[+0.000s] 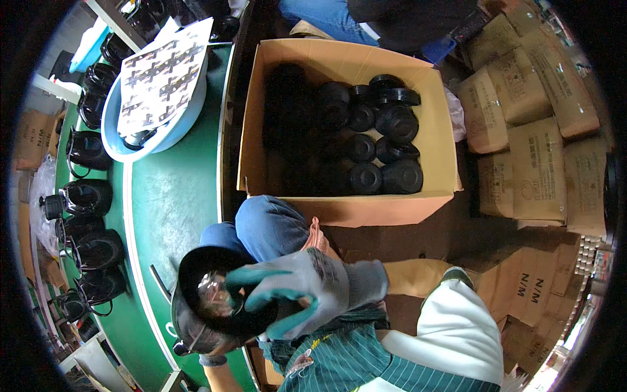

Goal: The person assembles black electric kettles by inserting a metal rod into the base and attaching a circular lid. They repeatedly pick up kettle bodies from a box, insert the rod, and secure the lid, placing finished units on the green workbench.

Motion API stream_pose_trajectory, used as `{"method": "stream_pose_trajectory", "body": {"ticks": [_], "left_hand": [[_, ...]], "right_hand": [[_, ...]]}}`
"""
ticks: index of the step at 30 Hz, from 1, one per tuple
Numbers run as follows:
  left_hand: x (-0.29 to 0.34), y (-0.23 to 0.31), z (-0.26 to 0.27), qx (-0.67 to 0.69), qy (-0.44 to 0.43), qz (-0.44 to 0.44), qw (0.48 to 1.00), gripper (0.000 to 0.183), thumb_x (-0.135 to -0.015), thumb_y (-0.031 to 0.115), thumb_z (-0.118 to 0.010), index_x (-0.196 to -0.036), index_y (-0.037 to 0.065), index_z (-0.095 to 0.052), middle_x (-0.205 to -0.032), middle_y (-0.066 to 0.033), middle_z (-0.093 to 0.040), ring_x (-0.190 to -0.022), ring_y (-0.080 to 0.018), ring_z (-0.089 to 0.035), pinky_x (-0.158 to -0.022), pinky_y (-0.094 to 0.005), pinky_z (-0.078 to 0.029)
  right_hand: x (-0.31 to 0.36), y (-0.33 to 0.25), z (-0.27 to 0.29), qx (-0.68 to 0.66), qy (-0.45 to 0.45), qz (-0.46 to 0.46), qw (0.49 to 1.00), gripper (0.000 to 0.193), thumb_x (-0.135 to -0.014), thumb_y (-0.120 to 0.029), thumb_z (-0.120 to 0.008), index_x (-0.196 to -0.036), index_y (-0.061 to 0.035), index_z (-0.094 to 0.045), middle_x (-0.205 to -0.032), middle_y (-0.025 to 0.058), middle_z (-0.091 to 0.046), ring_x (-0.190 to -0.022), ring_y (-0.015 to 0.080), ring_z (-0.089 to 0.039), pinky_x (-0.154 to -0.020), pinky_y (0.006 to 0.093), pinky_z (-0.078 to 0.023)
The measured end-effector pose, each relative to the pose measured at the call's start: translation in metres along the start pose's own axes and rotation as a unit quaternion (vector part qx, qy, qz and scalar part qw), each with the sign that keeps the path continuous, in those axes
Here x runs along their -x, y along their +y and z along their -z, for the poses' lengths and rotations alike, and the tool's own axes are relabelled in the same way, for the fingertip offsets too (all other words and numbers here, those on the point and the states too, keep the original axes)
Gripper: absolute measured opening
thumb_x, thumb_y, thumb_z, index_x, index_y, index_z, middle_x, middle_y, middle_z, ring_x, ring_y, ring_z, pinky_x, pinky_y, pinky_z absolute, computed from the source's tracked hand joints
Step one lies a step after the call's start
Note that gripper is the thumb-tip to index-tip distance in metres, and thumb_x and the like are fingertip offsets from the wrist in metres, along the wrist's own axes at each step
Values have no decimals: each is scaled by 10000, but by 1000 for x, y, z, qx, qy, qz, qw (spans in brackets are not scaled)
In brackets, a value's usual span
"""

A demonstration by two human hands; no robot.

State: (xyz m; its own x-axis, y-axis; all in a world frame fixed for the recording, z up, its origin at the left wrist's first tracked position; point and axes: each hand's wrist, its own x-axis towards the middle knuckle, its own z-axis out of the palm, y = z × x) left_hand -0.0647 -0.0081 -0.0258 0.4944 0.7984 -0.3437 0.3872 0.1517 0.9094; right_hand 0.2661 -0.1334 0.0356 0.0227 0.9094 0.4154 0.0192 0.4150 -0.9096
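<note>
A deep black glossy shell (191,256), round-mouthed and tilted toward me, is held above my lap at the bench's near edge. My left hand (210,345) supports it from below; the shell hides most of its fingers, and a grey cuff shows at the wrist. My right hand (304,287), in a grey glove with teal fingers, reaches over the shell's mouth. Its fingers are spread and bent, the tips inside near a clear, shiny patch (214,293). I cannot tell whether that patch is a loose part or the shell's inside.
Similar black shells (98,248) line the far left of the green bench (170,196). A light-blue basin (116,140) there carries a printed sheet (166,72). An open cardboard box (353,210) with several round black parts (398,124) stands ahead. Stacked cartons (535,163) are at right; another person's leg (326,18) is beyond.
</note>
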Motion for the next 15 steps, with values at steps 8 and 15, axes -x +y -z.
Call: {"method": "stream_pose_trajectory", "body": {"ticks": [8,15], "left_hand": [[-13,-31,-13,-35,5,120,992,700,-906,56,-712,-1544,63,-425,-1540,-157,-486,-1393,-285,-494,-1159,-452,-415],[-4,-38,-13,-55,-5,165,985,720,-894,72,-738,-1544,71,-428,-1538,-149,-490,-1386,-278,-500,-1157,-447,-419]], "right_hand": [[-41,275,200,396,285,-425,763,746,-894,-443,-734,-1505,-106,-470,-1481,247,-519,-1338,359,-533,-1087,450,-452],[0,445,275,639,34,-530,556,1076,-760,-650,-773,-1634,-357,-218,-1687,276,-55,-1528,532,-73,-1173,725,-151]]}}
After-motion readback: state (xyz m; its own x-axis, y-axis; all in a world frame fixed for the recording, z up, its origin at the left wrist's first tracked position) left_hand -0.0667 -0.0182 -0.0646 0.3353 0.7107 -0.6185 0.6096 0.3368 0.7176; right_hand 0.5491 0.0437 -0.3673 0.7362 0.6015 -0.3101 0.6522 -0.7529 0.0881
